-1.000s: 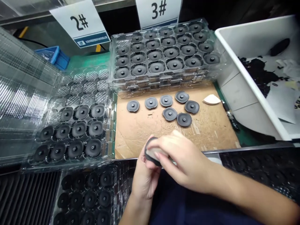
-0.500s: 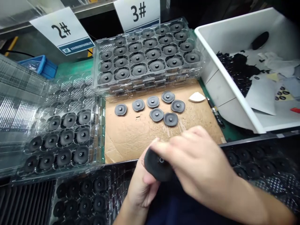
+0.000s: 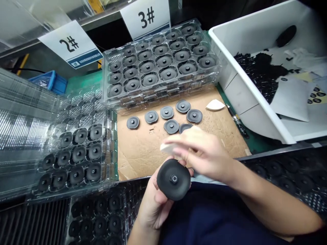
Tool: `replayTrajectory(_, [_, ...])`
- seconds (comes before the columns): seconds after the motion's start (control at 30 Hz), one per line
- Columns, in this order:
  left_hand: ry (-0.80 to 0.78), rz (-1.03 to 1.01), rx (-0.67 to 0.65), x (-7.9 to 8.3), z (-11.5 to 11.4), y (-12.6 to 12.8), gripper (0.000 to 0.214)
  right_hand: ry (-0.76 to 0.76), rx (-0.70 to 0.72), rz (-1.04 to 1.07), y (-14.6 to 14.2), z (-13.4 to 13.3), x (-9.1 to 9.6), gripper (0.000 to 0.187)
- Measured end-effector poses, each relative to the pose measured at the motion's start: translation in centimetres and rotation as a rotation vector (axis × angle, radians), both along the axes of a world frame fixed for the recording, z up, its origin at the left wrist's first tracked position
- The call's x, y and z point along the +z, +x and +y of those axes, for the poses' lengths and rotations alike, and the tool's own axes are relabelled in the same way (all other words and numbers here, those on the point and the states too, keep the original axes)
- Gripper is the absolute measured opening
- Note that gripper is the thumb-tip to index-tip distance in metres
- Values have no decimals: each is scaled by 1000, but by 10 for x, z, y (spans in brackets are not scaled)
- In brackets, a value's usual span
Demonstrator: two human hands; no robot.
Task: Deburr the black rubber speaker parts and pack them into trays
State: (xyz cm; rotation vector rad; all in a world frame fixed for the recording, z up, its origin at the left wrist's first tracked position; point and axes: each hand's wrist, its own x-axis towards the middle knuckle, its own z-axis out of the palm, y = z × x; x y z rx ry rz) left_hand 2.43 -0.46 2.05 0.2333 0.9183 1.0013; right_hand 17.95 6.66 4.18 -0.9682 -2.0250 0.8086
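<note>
My left hand (image 3: 155, 200) cradles a round black rubber diaphragm (image 3: 174, 179) with a small central hub, its face turned up toward me. Just above it, my right hand (image 3: 201, 151) pinches a white foam pad (image 3: 166, 147) in its fingers, and the pad is apart from the diaphragm. Several grey diaphragms (image 3: 171, 126) lie on a cardboard sheet (image 3: 143, 149) beyond my hands. My right fingers partly hide one of them (image 3: 185, 128). A stacked transparent plastic tray (image 3: 160, 64) holds rows of diaphragms behind the cardboard.
A second transparent tray (image 3: 79, 153) with diaphragms lies to the left, and more trays sit below the bench edge. A white bin (image 3: 255, 92) holds black scraps and paper at right. A white wedge pad (image 3: 215, 105) and a marker pen (image 3: 237, 124) lie near it.
My right hand has lifted off the diaphragm with the white pad, uncovering its hub face. The view has shifted slightly, moving the trays and signs in the picture.
</note>
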Motion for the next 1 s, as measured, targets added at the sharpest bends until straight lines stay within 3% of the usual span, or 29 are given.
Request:
replayTrajectory(0.07, [-14, -110, -20, 3, 0, -2, 68, -190, -184, -50, 7, -1, -23, 22])
replayTrajectory(0.1, [-16, -151, -23, 4, 0, -4, 66, -271, -209, -71, 9, -5, -36, 24])
replayTrajectory(0.2, [-16, -175, -14, 1, 0, -11, 64, -422, -141, -117, 14, -26, -80, 28])
replayTrajectory(0.27, [-26, -161, -9, -2, 0, -14, 62, -467, -134, -154, 16, -38, -96, 27])
replayTrajectory(0.33, [-30, -139, -11, -5, 1, -15, 59, -477, -177, -164, 17, -41, -90, 25])
replayTrajectory(0.4, [-12, -115, 4, -8, 1, -13, 57, -403, -240, -116, 16, -37, -63, 24])
replayTrajectory(0.47, [26, -83, 32, -10, 1, -11, 55, -189, -230, -28, 11, -30, -28, 26])
replayTrajectory(0.53, [53, -47, 60, -14, -1, -9, 54, 62, -16, 9, 5, -23, 0, 28])
replayTrajectory(0.6, [40, -10, 97, -16, -3, -10, 55, 137, 133, -54, -1, -20, 12, 31])
replayTrajectory(0.7, [-3, 42, 164, -18, -6, -12, 61, 47, 82, -182, -6, -19, 12, 34])
replayTrajectory(0.83, [-13, 49, 180, -16, -2, -11, 57, 8, 73, 29, -12, -16, 3, 29])
replayTrajectory(0.9, [-10, 42, 214, -16, 1, -11, 55, -146, 52, 91, -10, -11, -11, 22])
replayTrajectory(1.0, [-11, -2, 240, -15, 3, -15, 54, -385, -57, 28, 1, -11, -53, 20])
